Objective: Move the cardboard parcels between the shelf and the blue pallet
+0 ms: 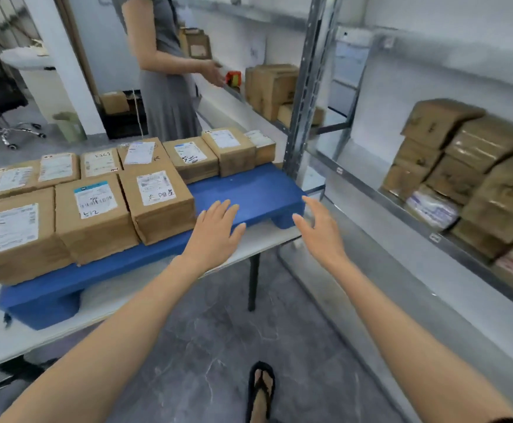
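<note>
A blue pallet (249,187) lies on a white table and carries several labelled cardboard parcels (92,213) in two rows, with a bare patch at its right front. My left hand (215,230) hovers with spread fingers over that bare patch, just right of the nearest parcel (157,203). My right hand (319,230) is open beside the pallet's right end, holding nothing. More cardboard parcels (468,166) are stacked on the metal shelf (401,209) at the right.
A person in a grey dress (163,87) stands behind the table, one hand reaching toward the far shelf. A shelf upright (305,87) rises next to the pallet's right end. An office chair (2,111) stands far left. My sandalled foot (261,389) is on the grey floor.
</note>
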